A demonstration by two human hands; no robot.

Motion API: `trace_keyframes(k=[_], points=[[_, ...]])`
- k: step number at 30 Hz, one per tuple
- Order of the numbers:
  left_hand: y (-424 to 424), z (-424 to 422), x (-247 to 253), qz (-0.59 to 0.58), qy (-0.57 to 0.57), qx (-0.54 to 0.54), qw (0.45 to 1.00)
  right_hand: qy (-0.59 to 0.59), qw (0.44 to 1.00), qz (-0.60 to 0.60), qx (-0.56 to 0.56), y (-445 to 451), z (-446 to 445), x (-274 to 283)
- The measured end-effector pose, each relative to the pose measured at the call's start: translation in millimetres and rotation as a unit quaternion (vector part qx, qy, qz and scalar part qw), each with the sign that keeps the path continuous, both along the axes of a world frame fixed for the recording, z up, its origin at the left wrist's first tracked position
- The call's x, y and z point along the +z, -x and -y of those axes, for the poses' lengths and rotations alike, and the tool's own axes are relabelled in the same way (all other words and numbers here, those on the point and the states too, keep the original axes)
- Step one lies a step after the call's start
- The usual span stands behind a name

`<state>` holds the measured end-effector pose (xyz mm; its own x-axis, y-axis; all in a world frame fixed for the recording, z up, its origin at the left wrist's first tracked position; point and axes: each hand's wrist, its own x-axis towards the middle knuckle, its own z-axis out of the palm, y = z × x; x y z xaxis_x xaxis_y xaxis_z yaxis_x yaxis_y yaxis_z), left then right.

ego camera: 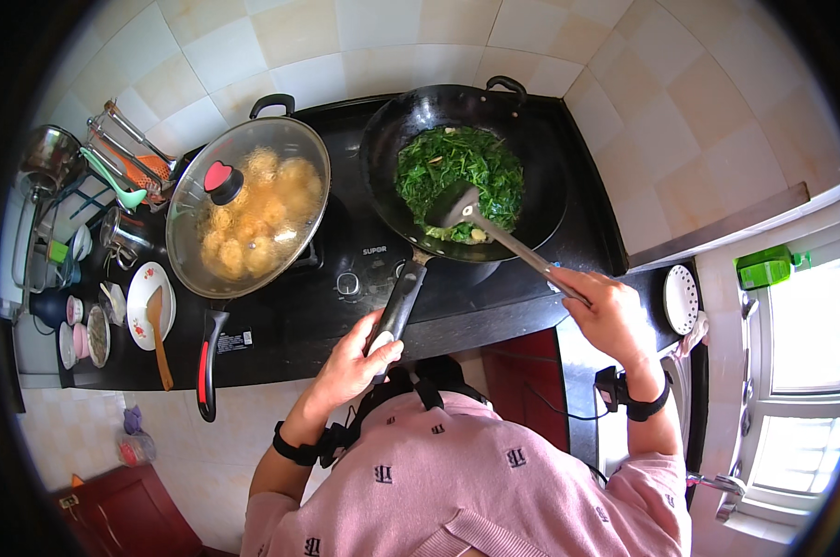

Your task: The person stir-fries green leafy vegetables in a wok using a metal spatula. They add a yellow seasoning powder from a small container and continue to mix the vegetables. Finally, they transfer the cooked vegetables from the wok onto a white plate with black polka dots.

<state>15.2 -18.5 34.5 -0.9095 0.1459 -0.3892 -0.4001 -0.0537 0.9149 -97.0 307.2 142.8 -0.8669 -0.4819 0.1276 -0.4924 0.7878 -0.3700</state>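
Observation:
A black wok (545,202) stands on the right side of the Supor gas hob (343,250), holding chopped leafy greens (461,163) with a few pale pieces among them. My left hand (357,362) is closed around the wok's black handle (400,299). In my right hand (608,313) is the metal shaft of a wok spatula (514,244), its dark blade resting on the near part of the greens. Left of the wok, a pan under a glass lid (190,209) with a red and black knob (223,182) contains round yellowish pieces in bubbling liquid.
The lidded pan's handle (209,369) juts past the counter's front edge. At the left are a floral plate (141,334) bearing a wooden spatula (156,327), small bowls (98,334), a metal pot (124,233) and hanging utensils (134,167). A perforated white dish (680,299) lies at the right.

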Motion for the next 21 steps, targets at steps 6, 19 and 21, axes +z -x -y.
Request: trace_keyframes(k=[6,19,21], points=[[-5.8,5.3,0.2,0.021,-0.019,-0.027,0.999,0.196,0.936,0.25,-0.154,9.1,14.4,-23.1],[-12.7,-2.9,-0.9,0.002,0.0,0.017,1.0,0.091,0.976,0.154,-0.122,4.6,10.7,-44.8],[-18.3,-5.9,1.9,-0.001,0.014,0.03,0.999,0.076,0.972,0.183,-0.125,6.4,6.8,-43.1]])
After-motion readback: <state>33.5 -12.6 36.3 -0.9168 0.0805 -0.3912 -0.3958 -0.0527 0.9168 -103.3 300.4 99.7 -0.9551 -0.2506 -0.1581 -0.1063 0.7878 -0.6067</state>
